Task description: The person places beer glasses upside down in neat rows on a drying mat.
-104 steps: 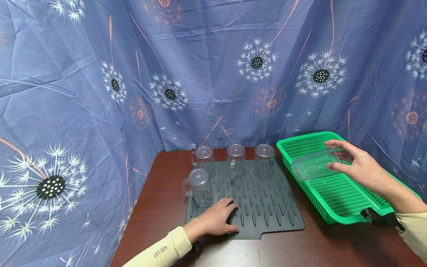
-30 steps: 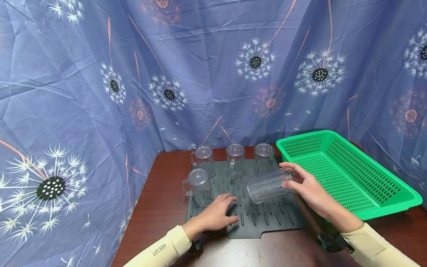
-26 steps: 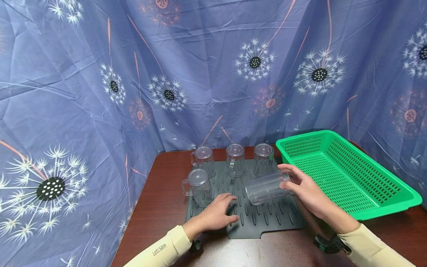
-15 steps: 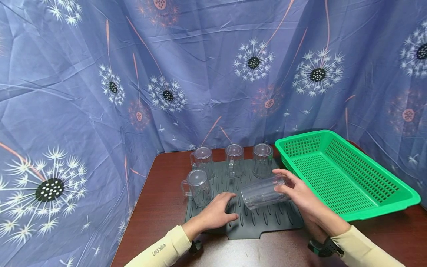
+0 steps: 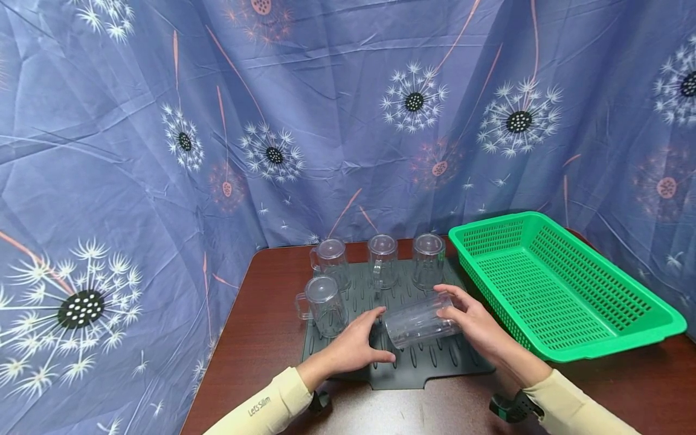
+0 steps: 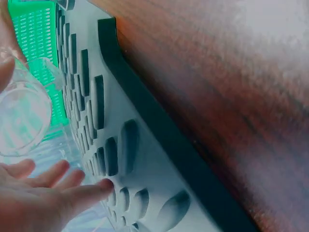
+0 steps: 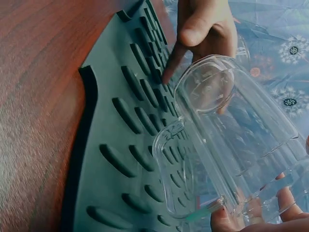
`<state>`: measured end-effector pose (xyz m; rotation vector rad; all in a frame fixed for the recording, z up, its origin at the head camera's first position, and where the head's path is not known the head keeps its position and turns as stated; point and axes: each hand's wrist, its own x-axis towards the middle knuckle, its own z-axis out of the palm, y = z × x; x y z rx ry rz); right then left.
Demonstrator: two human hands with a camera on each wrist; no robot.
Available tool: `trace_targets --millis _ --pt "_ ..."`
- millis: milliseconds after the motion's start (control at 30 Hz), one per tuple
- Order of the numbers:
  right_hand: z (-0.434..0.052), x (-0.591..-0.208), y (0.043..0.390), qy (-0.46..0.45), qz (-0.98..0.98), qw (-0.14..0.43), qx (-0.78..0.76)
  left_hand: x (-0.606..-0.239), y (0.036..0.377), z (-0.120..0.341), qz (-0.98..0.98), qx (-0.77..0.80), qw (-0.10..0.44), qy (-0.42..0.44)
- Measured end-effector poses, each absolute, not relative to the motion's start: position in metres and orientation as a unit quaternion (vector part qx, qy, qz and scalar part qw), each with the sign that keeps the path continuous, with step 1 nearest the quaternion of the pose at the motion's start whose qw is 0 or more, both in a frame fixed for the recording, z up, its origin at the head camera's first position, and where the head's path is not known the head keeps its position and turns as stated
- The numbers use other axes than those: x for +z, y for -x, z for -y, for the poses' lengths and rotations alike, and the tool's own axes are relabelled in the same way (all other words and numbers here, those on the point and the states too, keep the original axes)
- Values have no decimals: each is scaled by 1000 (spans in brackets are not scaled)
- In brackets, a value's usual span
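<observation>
My right hand [image 5: 454, 313] grips a clear plastic mug [image 5: 417, 323] by its base end. The mug lies on its side just above the dark ribbed mat [image 5: 435, 362], its mouth pointing left. The right wrist view shows the mug [image 7: 231, 140] with its handle hanging down toward the mat [image 7: 120, 121]. My left hand [image 5: 372, 347] rests with straight fingers on the mat, close to the mug's mouth and holding nothing. The left wrist view shows those fingers [image 6: 72, 195] lying flat on the mat [image 6: 145, 145].
Several clear mugs stand upside down on the mat: one at the front left [image 5: 326, 302] and three along the back [image 5: 382, 258]. A green perforated basket [image 5: 544, 296] sits to the right on the brown table [image 5: 261, 338]. A blue patterned curtain hangs behind.
My right hand carried the mug out of the green basket, leftward and down over the mat toward my left hand. The left hand stayed on the mat and its thumb lifted.
</observation>
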<state>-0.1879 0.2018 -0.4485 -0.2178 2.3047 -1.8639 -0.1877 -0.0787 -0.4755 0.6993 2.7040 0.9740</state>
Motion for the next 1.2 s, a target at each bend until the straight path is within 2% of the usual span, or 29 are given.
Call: trace_targets --millis 433,900,1200 --pt "-187 -455 193 56 -727 132 -671 -467 186 77 -861 441 122 -222" --pt "-187 -458 204 105 -665 183 -716 -456 187 82 -812 535 50 -227" --pt "-183 -463 208 126 -659 217 -709 -441 189 90 -842 480 6 -246"
